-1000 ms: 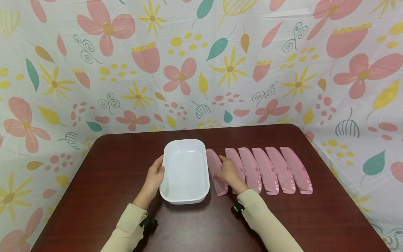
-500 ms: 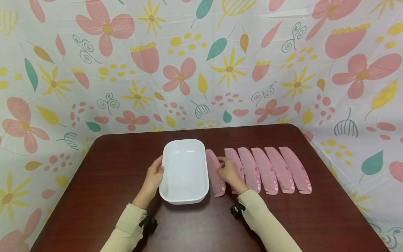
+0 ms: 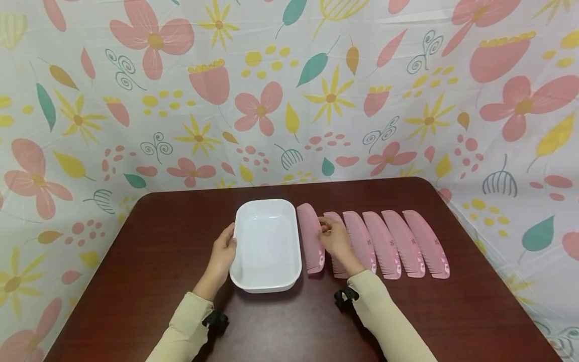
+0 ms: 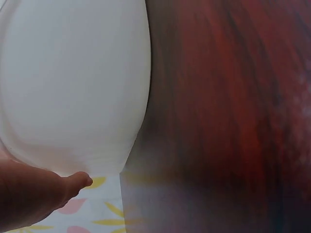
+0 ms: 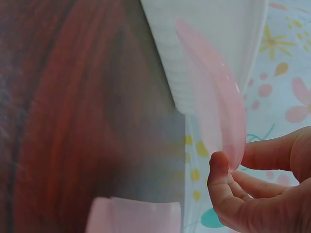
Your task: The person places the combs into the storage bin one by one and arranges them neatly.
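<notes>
My right hand [image 3: 336,239] pinches a pink comb [image 3: 310,239] by its curved back, just right of a white rectangular dish [image 3: 266,246]. The right wrist view shows this comb [image 5: 224,92] tilted and raised, thumb on one side and fingers on the other. At the left rim of the dish my left hand [image 3: 223,250] grips its side; in the left wrist view only one digit of that hand [image 4: 43,191] shows clearly against the dish wall [image 4: 77,87]. Nothing lies inside the dish. Further right, a row of pink combs [image 3: 382,245] lies slanted, the nearest partly hidden by my right hand.
All of this stands on a dark red-brown wooden table [image 3: 181,221]. A floral cloth [image 3: 289,90] hangs behind the table and along its sides. Black wrist cameras [image 3: 346,297] are strapped at both sleeves.
The nearest comb, flat on the table earlier, has been pinched, tilted and lifted away from the table by my right hand. My left hand and the dish stay put.
</notes>
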`<action>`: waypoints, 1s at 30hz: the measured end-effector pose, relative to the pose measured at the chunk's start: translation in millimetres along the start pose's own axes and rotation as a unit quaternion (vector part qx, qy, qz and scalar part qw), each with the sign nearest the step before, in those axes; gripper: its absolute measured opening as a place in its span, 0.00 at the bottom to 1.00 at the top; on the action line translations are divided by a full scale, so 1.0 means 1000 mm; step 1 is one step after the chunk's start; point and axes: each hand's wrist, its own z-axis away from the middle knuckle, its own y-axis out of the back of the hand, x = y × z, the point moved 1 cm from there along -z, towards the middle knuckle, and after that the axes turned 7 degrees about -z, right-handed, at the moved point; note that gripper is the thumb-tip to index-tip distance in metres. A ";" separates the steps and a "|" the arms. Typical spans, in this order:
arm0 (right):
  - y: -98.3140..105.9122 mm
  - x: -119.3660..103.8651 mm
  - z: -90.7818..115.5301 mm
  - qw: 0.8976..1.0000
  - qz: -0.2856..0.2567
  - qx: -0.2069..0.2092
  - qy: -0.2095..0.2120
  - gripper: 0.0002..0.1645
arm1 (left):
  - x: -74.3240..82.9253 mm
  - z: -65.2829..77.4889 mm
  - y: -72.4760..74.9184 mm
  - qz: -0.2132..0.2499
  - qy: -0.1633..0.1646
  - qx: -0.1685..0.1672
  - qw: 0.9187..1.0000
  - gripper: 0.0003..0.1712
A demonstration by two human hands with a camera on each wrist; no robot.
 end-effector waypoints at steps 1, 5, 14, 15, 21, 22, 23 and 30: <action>0.002 -0.002 -0.001 1.000 0.001 0.004 0.002 0.22 | 0.000 0.000 0.000 0.001 0.002 0.001 1.000 0.28; 0.008 -0.006 -0.004 1.000 0.012 0.013 -0.005 0.21 | -0.001 -0.001 -0.001 0.000 0.005 0.003 1.000 0.28; 0.022 -0.014 -0.011 0.999 0.007 0.022 -0.037 0.24 | -0.002 -0.002 0.001 0.011 0.001 -0.003 1.000 0.29; 0.023 -0.015 -0.011 0.999 0.006 0.023 -0.037 0.24 | -0.002 -0.002 0.001 0.012 0.000 -0.003 1.000 0.29; 0.027 -0.022 -0.013 0.999 -0.010 0.038 -0.028 0.23 | -0.003 -0.002 0.000 0.017 0.004 -0.008 1.000 0.29; 0.027 -0.024 -0.013 0.999 -0.012 0.041 -0.028 0.23 | -0.003 -0.001 0.000 0.018 0.004 -0.009 1.000 0.29; 0.026 -0.025 -0.013 0.999 -0.013 0.042 -0.029 0.23 | -0.003 -0.001 0.000 0.018 0.004 -0.010 1.000 0.29; 0.021 -0.035 -0.015 0.998 -0.036 0.035 -0.037 0.24 | -0.003 -0.001 0.001 0.020 0.000 -0.014 1.000 0.29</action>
